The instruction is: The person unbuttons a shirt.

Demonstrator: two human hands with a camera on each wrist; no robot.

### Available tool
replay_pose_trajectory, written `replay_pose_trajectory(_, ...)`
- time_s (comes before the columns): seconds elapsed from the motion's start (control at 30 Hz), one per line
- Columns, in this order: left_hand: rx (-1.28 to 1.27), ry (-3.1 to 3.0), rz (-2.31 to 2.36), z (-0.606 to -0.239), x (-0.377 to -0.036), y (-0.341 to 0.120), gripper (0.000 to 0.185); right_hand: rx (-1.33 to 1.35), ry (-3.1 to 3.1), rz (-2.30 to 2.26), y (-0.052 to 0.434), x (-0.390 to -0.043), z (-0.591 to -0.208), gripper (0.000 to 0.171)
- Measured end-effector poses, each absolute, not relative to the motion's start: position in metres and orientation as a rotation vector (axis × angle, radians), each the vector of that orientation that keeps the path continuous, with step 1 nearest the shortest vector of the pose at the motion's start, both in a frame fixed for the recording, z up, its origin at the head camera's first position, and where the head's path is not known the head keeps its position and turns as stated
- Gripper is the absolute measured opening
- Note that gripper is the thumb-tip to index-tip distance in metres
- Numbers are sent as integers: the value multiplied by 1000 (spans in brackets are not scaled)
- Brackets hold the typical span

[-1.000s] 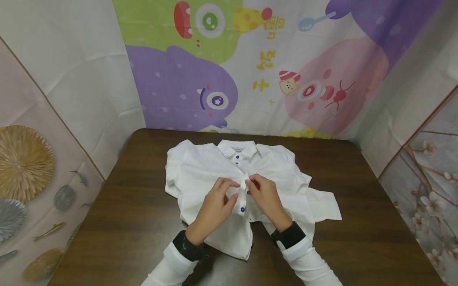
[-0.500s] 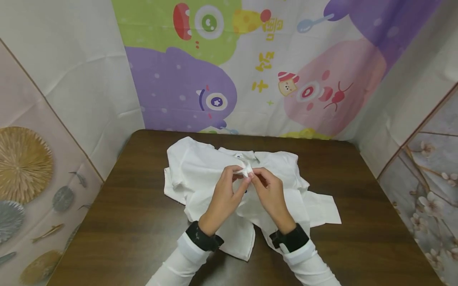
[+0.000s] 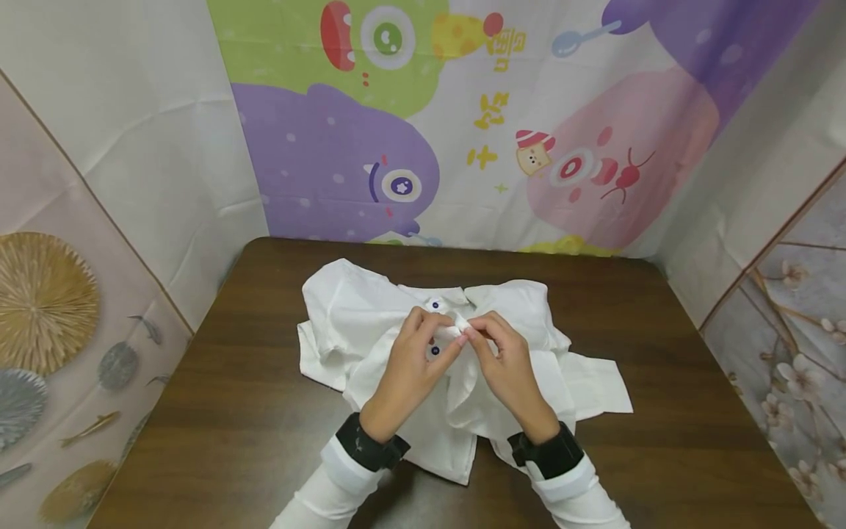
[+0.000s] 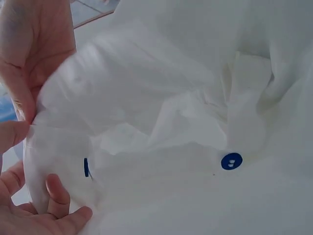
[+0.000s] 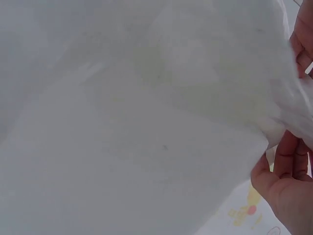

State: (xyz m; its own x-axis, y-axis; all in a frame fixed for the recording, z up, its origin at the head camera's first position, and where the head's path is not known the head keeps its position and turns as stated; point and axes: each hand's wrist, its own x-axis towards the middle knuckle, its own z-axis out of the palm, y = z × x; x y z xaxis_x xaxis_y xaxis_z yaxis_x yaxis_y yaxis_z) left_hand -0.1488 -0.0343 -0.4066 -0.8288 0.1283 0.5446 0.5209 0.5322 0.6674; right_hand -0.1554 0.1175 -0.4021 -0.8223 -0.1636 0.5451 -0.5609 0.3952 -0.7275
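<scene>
A white collared shirt [image 3: 370,308] lies front up, its front bunched and lifted at the middle. Along the placket [image 3: 460,323] the left hand [image 3: 413,360] and the right hand [image 3: 509,360] meet, each pinching the cloth between thumb and fingers. One dark blue button [image 3: 435,305] sits above the left fingers, and a lower button [image 3: 435,351] shows between the left thumb and fingers. In the left wrist view a blue button [image 4: 231,161] lies flat on the cloth, while another button [image 4: 86,167] appears edge-on near the fingers. White fabric [image 5: 122,147] fills most of the right wrist view.
The shirt rests on a dark brown wooden table [image 3: 231,411]. A cartoon-printed curtain [image 3: 344,162] hangs behind the far edge. One shirt sleeve [image 3: 598,384] extends to the right. Patterned cloth panels [image 3: 793,367] stand at both sides.
Both hands came together on the placket and lifted it, bunching the shirt and folding its collar area. Since half a second ago they have shifted slightly, and two buttons now show.
</scene>
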Motion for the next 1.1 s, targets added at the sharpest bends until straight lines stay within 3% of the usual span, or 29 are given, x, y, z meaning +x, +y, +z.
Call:
replay_pose_trajectory(0.63,-515,-2341,-1241,-407,-145,-35,17,484,-2368,1512,110,-143,-377,8)
replay_pose_trajectory(1.1,-515,-2330,-1258,-409,-145,-34,15,448,-2386,1596,119,-154,-401,12)
